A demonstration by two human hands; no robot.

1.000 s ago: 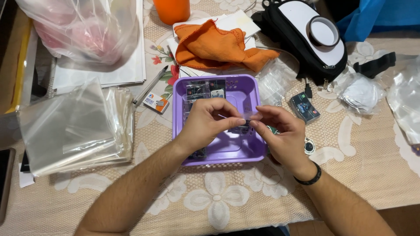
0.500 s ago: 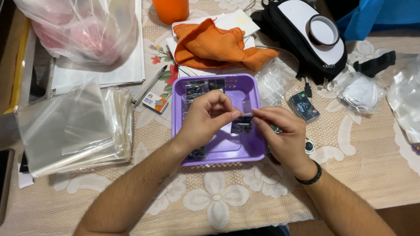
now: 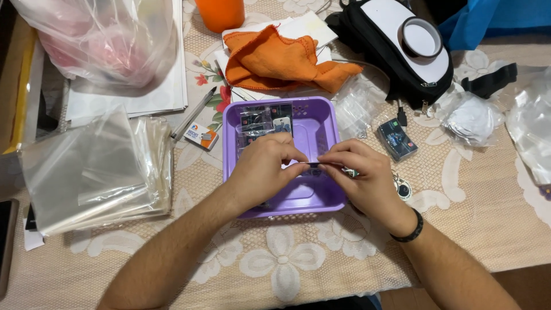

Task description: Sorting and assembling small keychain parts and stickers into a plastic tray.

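Over a purple plastic basket (image 3: 321,123), the left hand (image 3: 261,169) and right hand (image 3: 361,175) meet fingertip to fingertip, both pinching a small dark packet (image 3: 314,165) between them. Beyond the knuckles, smaller bagged pieces (image 3: 265,121) lie inside the basket.

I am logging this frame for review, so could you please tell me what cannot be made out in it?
- Head view: the small dark item pinched between the left hand and right hand is mostly covered by fingers; its kind is unclear.
- The purple basket floor beneath the hands is hidden.
- The phone is cut off by the left edge.
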